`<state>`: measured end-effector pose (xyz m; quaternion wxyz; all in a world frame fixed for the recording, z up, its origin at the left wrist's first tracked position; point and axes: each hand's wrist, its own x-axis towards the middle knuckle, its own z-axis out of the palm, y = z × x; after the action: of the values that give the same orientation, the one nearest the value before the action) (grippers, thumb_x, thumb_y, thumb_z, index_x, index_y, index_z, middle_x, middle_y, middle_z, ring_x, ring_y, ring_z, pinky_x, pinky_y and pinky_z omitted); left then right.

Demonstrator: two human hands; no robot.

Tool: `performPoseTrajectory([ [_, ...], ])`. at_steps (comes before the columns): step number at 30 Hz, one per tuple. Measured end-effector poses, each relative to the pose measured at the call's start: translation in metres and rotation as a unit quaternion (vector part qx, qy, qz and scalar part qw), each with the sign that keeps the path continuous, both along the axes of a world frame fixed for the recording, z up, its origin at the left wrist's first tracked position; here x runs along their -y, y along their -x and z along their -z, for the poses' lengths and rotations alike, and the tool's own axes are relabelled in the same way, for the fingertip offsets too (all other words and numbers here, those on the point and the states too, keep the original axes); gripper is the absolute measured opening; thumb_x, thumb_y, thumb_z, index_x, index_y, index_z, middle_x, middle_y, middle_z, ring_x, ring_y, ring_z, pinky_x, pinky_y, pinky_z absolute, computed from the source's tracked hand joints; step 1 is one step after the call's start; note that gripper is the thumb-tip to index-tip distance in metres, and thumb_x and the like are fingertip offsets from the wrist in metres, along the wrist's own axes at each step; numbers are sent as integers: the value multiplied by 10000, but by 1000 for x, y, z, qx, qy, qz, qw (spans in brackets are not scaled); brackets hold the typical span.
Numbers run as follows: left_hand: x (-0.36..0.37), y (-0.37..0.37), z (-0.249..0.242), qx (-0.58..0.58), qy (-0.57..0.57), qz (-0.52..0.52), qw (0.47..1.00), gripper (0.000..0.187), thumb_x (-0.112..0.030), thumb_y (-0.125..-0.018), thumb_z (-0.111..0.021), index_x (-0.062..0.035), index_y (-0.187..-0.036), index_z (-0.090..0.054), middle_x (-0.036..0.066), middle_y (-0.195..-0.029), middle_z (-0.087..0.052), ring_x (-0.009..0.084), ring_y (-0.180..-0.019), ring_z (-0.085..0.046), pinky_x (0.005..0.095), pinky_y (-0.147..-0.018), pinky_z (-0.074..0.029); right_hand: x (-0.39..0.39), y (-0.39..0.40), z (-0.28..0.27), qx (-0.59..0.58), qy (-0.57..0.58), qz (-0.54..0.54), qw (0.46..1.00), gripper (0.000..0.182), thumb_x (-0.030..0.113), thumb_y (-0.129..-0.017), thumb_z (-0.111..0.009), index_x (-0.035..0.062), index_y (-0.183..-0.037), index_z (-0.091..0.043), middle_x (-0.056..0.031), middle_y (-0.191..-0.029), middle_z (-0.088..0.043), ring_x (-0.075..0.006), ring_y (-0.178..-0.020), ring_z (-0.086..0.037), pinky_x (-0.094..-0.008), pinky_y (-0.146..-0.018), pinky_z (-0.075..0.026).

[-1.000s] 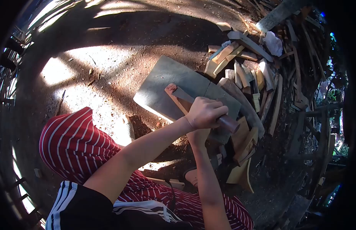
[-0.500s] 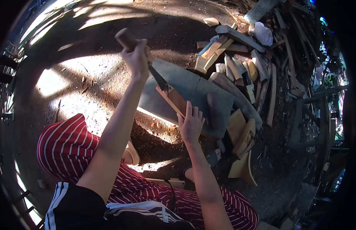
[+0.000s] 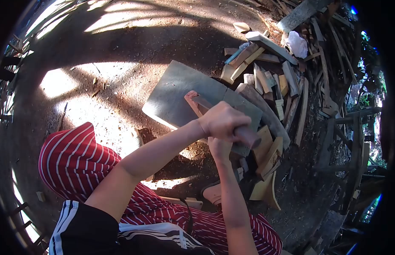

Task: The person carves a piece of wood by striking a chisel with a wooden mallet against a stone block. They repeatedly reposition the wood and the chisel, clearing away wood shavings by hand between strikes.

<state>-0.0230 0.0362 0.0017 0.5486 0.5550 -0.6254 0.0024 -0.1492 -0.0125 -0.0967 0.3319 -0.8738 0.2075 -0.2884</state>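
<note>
My left hand (image 3: 225, 121) is closed round the thick wooden handle (image 3: 248, 137) of a large knife, the handle's end pointing right and down. Its blade is mostly hidden or hard to tell from the wood now; the earlier frame shows it dark and straight. Just below, my right hand (image 3: 220, 148) is partly covered by the left one and grips the near end of a reddish-brown wood piece (image 3: 194, 103). That piece slants over a flat grey block (image 3: 167, 91), its far end looking rough and cut.
A pile of wood offcuts (image 3: 267, 80) lies right of the block, with a crumpled white bag (image 3: 296, 44) behind it. Curved wood pieces (image 3: 265, 191) lie at near right. Wood chips dot the sunlit ground (image 3: 116, 80). My knee in striped red trousers (image 3: 74, 157) is at left.
My left hand has swung right and down with the knife, from beyond the wood's far end to above my right hand. The wood piece still slants over the block.
</note>
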Motion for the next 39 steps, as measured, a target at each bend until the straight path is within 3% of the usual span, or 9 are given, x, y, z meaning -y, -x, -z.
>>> performPoseTrajectory([
  [1, 2, 4, 5, 28, -15, 8, 999, 335, -197, -583, -781, -125, -852, -594, 44, -704, -609, 297, -629, -617, 385, -538, -482, 3, -1, 8, -1, 0, 1, 1000, 464, 148, -838, -699, 63, -1254, -513, -117, -1190, -552, -303, -1199, -521, -391, -984, -433],
  [3, 5, 8, 7, 56, -31, 18, 998, 331, -194, -580, -781, -123, -833, -579, 24, -687, -598, 284, -618, -617, 391, -530, -475, 9, -3, 32, -241, -11, 28, 970, 580, 145, -824, -725, 55, -1322, -443, -89, -1287, -515, -227, -1243, -499, -371, -1002, -422],
  [13, 7, 6, 4, 24, -1, -34, 999, 310, -151, -558, -760, -126, -818, -594, 18, -696, -599, 260, -606, -613, 364, -515, -461, 0, 2, 1, -128, 34, 36, 991, 706, 164, -812, -749, 61, -1390, -356, -72, -1342, -469, -184, -1236, -491, -357, -1002, -426],
  [16, 7, 1, 3, -3, 11, -64, 998, 302, -142, -564, -762, -117, -817, -599, 27, -702, -602, 258, -614, -621, 354, -521, -462, 0, 1, -2, -43, -25, 30, 998, 658, 167, -796, -751, 57, -1355, -422, -129, -1304, -499, -276, -1232, -496, -424, -965, -434],
  [18, 7, -3, 2, -22, 20, -86, 996, 295, -136, -571, -764, -112, -814, -600, 36, -701, -601, 260, -615, -624, 350, -522, -462, 3, 2, -7, -171, 187, 24, 967, 410, 205, -808, -725, 2, -1122, -558, -146, -1106, -559, -370, -1185, -506, -517, -947, -420],
  [22, 6, -8, -2, -101, 75, -148, 981, 281, -119, -569, -760, -102, -798, -598, 55, -678, -584, 277, -590, -607, 349, -519, -457, -5, -2, -27, -267, 41, 47, 962, 423, 213, -783, -738, -1, -1126, -611, -180, -1215, -566, -413, -1254, -451, -567, -985, -382],
  [30, 0, -3, -3, -71, 69, -100, 990, 210, -120, -620, -746, -87, -760, -593, 72, -674, -581, 298, -590, -602, 342, -535, -471, 5, -1, -9, -56, 162, -10, 985, 492, 142, -769, -737, 40, -1218, -561, -189, -1157, -551, -416, -1120, -514, -542, -844, -420],
  [37, 4, -32, -13, -148, 67, -180, 970, 284, -114, -613, -795, -49, -843, -642, 109, -702, -609, 241, -624, -656, 305, -579, -500, -3, -2, -38, -293, 104, 42, 949, 579, 291, -833, -718, 105, -1340, -511, -116, -1177, -570, -317, -1011, -555, -493, -834, -438],
  [39, 7, -33, -15, -197, 80, -179, 961, 338, -184, -591, -818, -81, -837, -611, 136, -683, -581, 355, -632, -604, 367, -558, -486, 2, 0, -52, -309, 157, 11, 938, 586, 401, -869, -665, 90, -1337, -498, -119, -1163, -554, -319, -1036, -542, -497, -838, -432],
])
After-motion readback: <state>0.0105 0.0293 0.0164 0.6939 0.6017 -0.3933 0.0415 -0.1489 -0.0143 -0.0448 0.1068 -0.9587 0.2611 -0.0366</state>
